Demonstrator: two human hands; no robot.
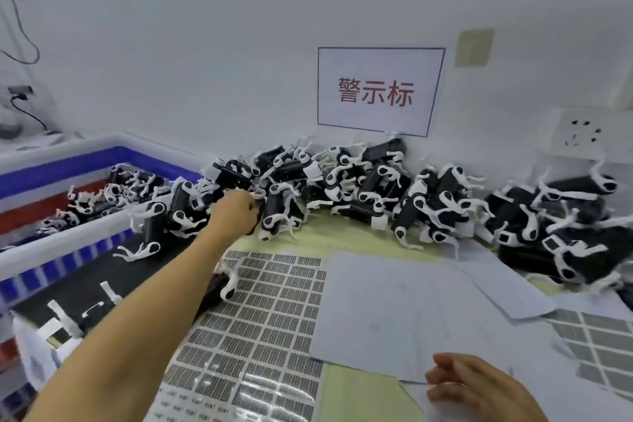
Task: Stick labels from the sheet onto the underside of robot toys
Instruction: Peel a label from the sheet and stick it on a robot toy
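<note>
White wall panels back the bench point(359, 233), which wears a pale yellow-green mat, and a paper sign point(378, 91) with red characters hangs above a long heap of robot toys point(376, 188) piled along the far edge. More toys fill a blue and white crate point(102, 161) at far left.

My left hand point(236, 212) is stretched far out into the heap, fingers curled round the black body of one robot toy point(274, 216); I cannot tell how firm the grip is, since the hand hides the contact. My right hand point(476, 384) lies near me on loose white sheets point(394, 312), fingers loosely bent and holding nothing.

The label sheet point(260, 319) sits near the middle, a glossy backing carrying a grid of small grey rectangular labels, with another partly used sheet point(596, 349) at right.

I judge these toys to be light, hard plastic: a boxy black trunk with thin, curved white legs that tangle with their neighbours. The legs look like the fragile part, so I would hold the trunk by its sides and lift slowly to free any hooked limbs, then turn the flat belly up. The labels should be thin, limp and sticky, best peeled from a corner.
</note>
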